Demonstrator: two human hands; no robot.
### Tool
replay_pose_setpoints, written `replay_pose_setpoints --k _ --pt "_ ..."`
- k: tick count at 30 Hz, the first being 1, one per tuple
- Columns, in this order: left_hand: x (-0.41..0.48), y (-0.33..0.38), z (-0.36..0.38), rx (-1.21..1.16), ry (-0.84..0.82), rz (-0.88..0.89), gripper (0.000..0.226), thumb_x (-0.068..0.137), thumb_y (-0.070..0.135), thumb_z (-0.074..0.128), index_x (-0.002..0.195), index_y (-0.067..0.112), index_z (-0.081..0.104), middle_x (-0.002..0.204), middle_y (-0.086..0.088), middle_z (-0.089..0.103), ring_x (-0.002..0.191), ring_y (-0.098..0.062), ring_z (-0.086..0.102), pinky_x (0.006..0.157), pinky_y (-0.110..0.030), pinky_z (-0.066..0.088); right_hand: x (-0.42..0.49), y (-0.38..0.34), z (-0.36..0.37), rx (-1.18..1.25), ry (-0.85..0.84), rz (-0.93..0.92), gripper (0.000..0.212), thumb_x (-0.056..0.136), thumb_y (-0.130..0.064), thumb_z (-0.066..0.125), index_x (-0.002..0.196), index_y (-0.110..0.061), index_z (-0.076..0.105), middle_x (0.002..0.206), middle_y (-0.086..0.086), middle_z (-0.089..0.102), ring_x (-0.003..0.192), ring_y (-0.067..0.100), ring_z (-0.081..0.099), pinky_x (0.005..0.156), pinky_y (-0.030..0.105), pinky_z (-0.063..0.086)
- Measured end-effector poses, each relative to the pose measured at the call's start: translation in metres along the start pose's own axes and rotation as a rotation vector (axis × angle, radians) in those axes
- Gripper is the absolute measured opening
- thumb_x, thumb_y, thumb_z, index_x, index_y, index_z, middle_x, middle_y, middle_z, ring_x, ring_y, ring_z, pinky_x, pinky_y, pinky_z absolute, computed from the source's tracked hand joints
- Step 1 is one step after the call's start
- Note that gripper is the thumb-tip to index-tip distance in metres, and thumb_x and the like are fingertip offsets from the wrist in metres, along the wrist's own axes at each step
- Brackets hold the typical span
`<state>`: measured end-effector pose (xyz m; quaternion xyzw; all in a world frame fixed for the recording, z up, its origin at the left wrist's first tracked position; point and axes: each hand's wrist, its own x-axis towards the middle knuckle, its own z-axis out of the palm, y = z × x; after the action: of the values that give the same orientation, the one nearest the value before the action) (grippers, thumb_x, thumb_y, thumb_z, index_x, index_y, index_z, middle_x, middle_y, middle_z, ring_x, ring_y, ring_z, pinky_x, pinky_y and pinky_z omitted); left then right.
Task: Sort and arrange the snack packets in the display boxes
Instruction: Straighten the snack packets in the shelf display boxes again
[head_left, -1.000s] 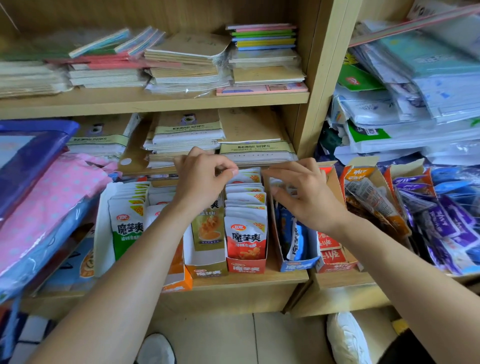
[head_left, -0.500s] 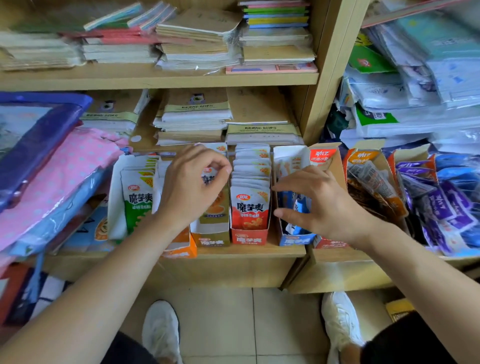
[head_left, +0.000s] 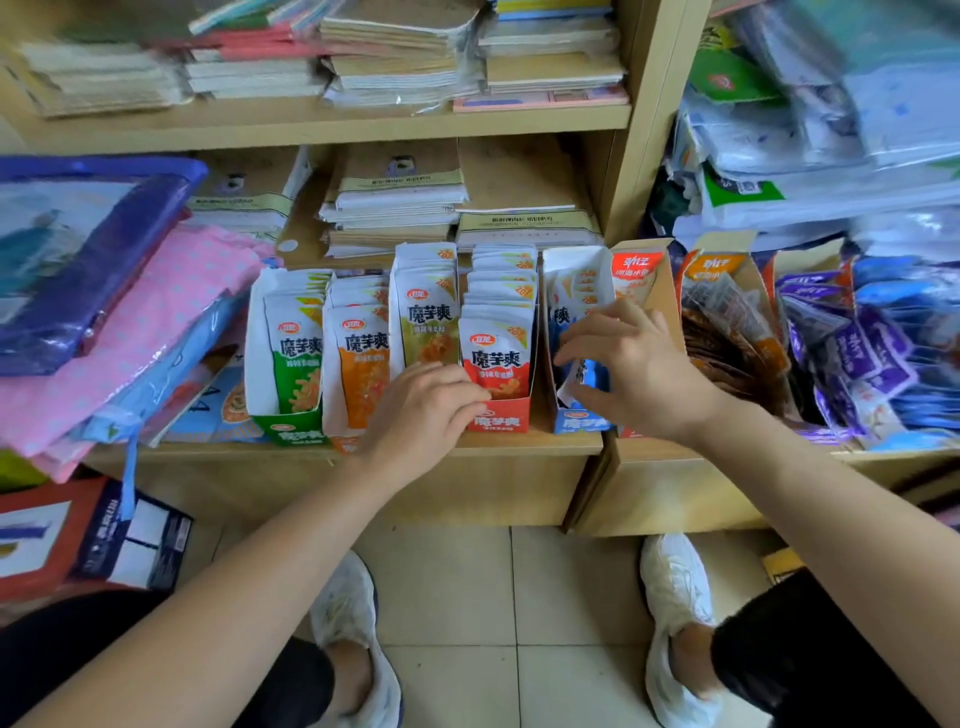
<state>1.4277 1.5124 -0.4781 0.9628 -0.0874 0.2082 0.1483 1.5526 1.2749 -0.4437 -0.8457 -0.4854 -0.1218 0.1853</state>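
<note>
1. At the far left of the shelf (head_left: 467, 448), a blue plastic folder (head_left: 78, 260) lies on a pink dotted bag (head_left: 156, 338). The edge of the bag comes near the first display box.
2. The green box (head_left: 291, 432) holds green packets (head_left: 298, 358) standing upright in a row.
3. Just beside it is the orange box (head_left: 340, 441). My left forearm covers a part of its lower front.
4. My left hand (head_left: 421, 410) lies over the front of the olive packets (head_left: 428, 322). Its fingers are almost straight and hold nothing, and the fingertips touch the front of the red packets (head_left: 498, 358).
5. The red box (head_left: 498, 422) is full, with the packets close one behind another.
6. The blue box (head_left: 574, 423) stands next, with a small gap between it and the red box. My right hand (head_left: 634, 369) pinches a blue packet (head_left: 589, 375) between thumb and fingers at the front of this box, and it hides most of what is inside.
7. Right of my hand is a brown cardboard box (head_left: 654, 291), then brown packets (head_left: 727, 332), then a loose heap of purple packets (head_left: 857, 353).
8. Behind the boxes lie stacks of notebooks (head_left: 400, 208).
</note>
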Motion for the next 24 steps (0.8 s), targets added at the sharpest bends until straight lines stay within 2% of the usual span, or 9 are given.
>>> replay_pose_setpoints --k 2,4,7,9,11,14,19,21,24 --pt "-0.002 -0.005 -0.005 -0.085 -0.019 -0.002 0.02 0.084 0.015 0.08 0.105 0.014 0.079 0.098 0.002 0.075 0.089 -0.015 0.069 0.086 -0.027 0.052 -0.004 -0.017 -0.001 -0.043 0.06 -0.055 0.029 0.081 -0.024 0.069 0.109 -0.025 0.072 0.112 -0.011 0.067 0.108 0.025 0.049 0.075 0.039 0.03" --pt "-0.008 -0.011 -0.015 -0.142 -0.032 -0.016 0.029 0.084 0.014 0.08 0.112 0.014 0.076 0.111 0.003 0.073 0.1 -0.011 0.068 0.092 -0.026 0.054 -0.008 -0.037 0.003 0.004 0.048 -0.147 0.03 0.083 -0.028 0.066 0.112 -0.024 0.072 0.108 -0.012 0.068 0.107 0.021 0.051 0.076 0.041 0.033" --pt "-0.023 -0.025 -0.034 -0.089 0.009 -0.075 0.039 0.08 0.02 0.084 0.118 0.016 0.074 0.116 0.006 0.063 0.103 -0.01 0.061 0.093 -0.024 0.05 -0.012 -0.056 0.025 -0.021 -0.032 -0.187 0.045 0.08 -0.03 0.077 0.123 -0.02 0.067 0.118 -0.005 0.067 0.109 0.022 0.056 0.082 0.041 0.04" --pt "-0.035 -0.035 -0.044 0.015 -0.044 -0.098 0.048 0.075 0.03 0.087 0.12 0.021 0.072 0.111 0.008 0.057 0.1 -0.012 0.056 0.089 -0.031 0.05 -0.012 -0.057 0.042 -0.106 -0.058 -0.138 0.058 0.073 -0.025 0.083 0.128 -0.015 0.063 0.119 0.0 0.066 0.105 0.027 0.058 0.079 0.043 0.043" --pt "-0.046 -0.041 -0.049 0.107 -0.15 -0.099 0.056 0.072 0.035 0.088 0.124 0.027 0.069 0.11 0.011 0.057 0.101 -0.014 0.054 0.087 -0.039 0.05 -0.008 -0.058 0.055 -0.173 -0.053 -0.103 0.054 0.071 -0.015 0.082 0.121 -0.013 0.065 0.102 0.002 0.066 0.093 0.028 0.057 0.072 0.04 0.039" --pt "-0.053 -0.041 -0.048 0.112 -0.187 -0.121 0.055 0.076 0.023 0.087 0.128 0.028 0.067 0.113 0.011 0.058 0.102 -0.015 0.058 0.087 -0.037 0.05 -0.001 -0.059 0.069 -0.201 -0.017 -0.082 0.044 0.062 0.004 0.079 0.101 -0.014 0.069 0.08 -0.001 0.06 0.078 0.026 0.052 0.064 0.035 0.027" --pt "-0.048 -0.046 -0.041 0.064 -0.159 -0.123 0.039 0.083 0.012 0.08 0.119 0.023 0.067 0.11 0.012 0.054 0.088 -0.01 0.058 0.069 -0.034 0.057 0.007 -0.059 0.069 -0.06 -0.025 -0.061 0.06 0.054 0.026 0.068 0.092 -0.02 0.072 0.068 -0.011 0.039 0.069 0.02 0.036 0.064 0.035 0.022" --pt "-0.045 -0.048 -0.041 0.069 -0.154 -0.126 0.035 0.083 0.014 0.08 0.114 0.025 0.068 0.109 0.014 0.054 0.085 -0.009 0.056 0.067 -0.034 0.056 0.007 -0.059 0.068 -0.027 -0.063 -0.05 0.06 0.058 0.025 0.07 0.094 -0.023 0.073 0.065 -0.011 0.044 0.07 0.02 0.038 0.065 0.035 0.019" --pt "-0.04 -0.042 -0.045 0.147 -0.117 -0.075 0.036 0.076 0.027 0.087 0.108 0.027 0.072 0.101 0.013 0.059 0.086 -0.011 0.056 0.066 -0.033 0.052 0.006 -0.058 0.066 0.01 -0.086 -0.054 0.057 0.07 0.015 0.074 0.108 -0.028 0.075 0.074 -0.01 0.065 0.077 0.021 0.05 0.067 0.035 0.02"
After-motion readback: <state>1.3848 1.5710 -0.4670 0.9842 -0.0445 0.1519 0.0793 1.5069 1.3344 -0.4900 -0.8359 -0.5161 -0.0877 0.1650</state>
